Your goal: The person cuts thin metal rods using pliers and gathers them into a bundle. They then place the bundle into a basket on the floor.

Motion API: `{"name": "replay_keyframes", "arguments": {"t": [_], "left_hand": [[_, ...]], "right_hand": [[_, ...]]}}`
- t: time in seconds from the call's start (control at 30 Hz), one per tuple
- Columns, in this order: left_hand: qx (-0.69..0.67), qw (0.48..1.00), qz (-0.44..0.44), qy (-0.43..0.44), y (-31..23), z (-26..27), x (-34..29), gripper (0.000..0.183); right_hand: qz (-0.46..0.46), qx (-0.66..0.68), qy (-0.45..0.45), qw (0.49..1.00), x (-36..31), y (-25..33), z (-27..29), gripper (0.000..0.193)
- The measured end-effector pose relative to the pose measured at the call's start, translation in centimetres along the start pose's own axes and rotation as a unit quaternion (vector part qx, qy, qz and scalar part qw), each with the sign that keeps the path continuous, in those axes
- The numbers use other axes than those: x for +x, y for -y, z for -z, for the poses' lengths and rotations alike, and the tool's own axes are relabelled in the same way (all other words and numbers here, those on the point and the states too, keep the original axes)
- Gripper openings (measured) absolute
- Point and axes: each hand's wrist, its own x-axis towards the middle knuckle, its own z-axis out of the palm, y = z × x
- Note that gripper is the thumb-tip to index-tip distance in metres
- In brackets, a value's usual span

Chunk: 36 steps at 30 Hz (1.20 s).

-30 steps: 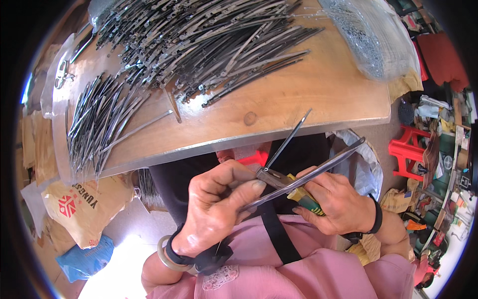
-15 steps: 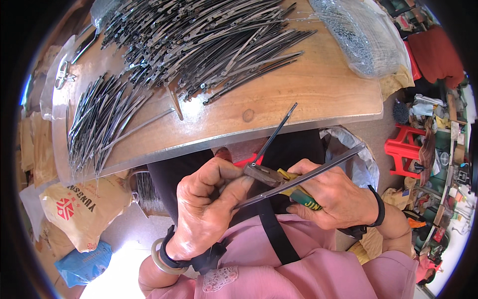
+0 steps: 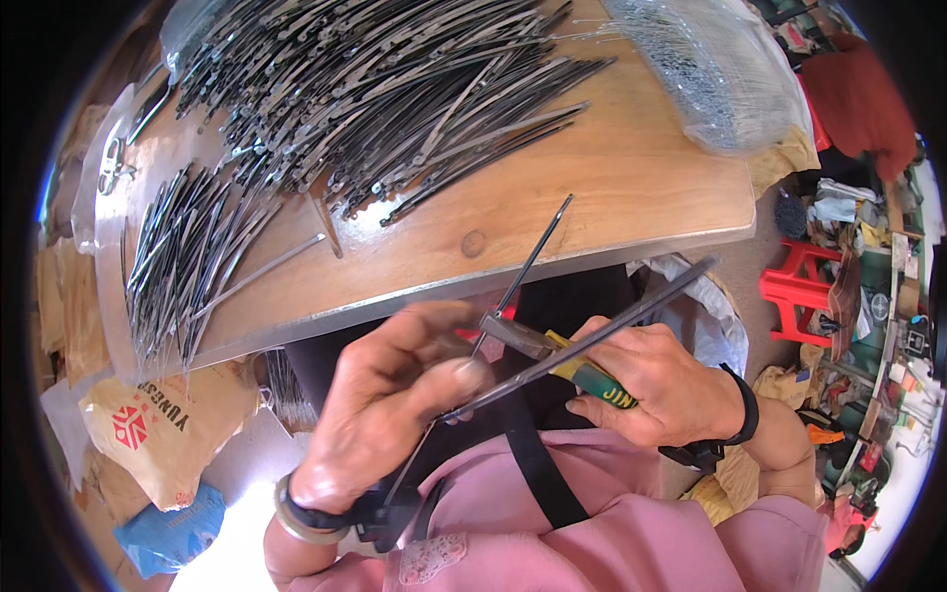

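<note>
Below the near edge of the table (image 3: 592,187), two bare hands meet over dark trousers (image 3: 592,296) and a pink top (image 3: 612,523). From where I stand, the right hand (image 3: 656,385) is wrapped round the pliers (image 3: 523,338), steel-headed, with smooth yellow-and-green handles that carry pale lettering. Their blunt jaws are at the lower end of a slim strip (image 3: 533,257), which slants up across the table's edge; I cannot tell whether they pinch it. The left hand (image 3: 395,390) is blurred, its thumb and forefinger apart; whether its other fingers grip the lower end of the long strip (image 3: 641,306) I cannot tell. That one, dark, flat and faintly glossy, slopes below the table's edge, passing in front of the pliers and the right hand.

On the table, smooth wood with a round knot (image 3: 473,242), lies a big heap (image 3: 375,89) of narrow, metallic-looking strips. A smaller heap (image 3: 187,257) spreads over the table's left part. At its far right sits a clear plastic bag (image 3: 710,79) of fine, silvery pieces. Below the table's left end, a crinkled tan sack (image 3: 163,434) bears a red emblem and dark lettering; right of the table stands a glossy red stool (image 3: 799,286).
</note>
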Motion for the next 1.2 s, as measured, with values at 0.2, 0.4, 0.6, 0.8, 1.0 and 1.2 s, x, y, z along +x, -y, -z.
{"name": "replay_keyframes", "arguments": {"t": [0.2,0.4,0.6,0.8,1.0,1.2], "left_hand": [[0.087,0.992,-0.079,0.055,-2.5,2.8,-1.9,0.058],[-0.079,0.958,-0.253,-0.109,-3.2,7.2,1.2,0.028],[-0.072,0.958,-0.248,-0.121,-1.7,6.6,3.0,0.017],[0.011,0.962,-0.237,-0.134,-1.4,5.1,3.1,0.017],[0.347,0.838,-0.393,-0.155,-2.8,2.3,1.8,0.015],[0.266,0.878,-0.315,-0.242,-2.7,4.7,2.6,0.012]], "right_hand": [[0.034,0.023,0.004,0.999,0.1,0.6,0.2,0.027],[0.069,-0.01,-0.044,0.997,0.9,1.8,-1.1,0.025],[0.028,-0.03,-0.079,0.996,1.4,1.8,1.1,0.033],[0.018,-0.04,-0.049,0.998,2.8,2.4,0.5,0.03],[0.01,-0.014,-0.007,1.0,3.5,1.7,-1.2,0.027],[0.028,-0.055,-0.072,0.995,3.2,2.5,-0.2,0.031]]}}
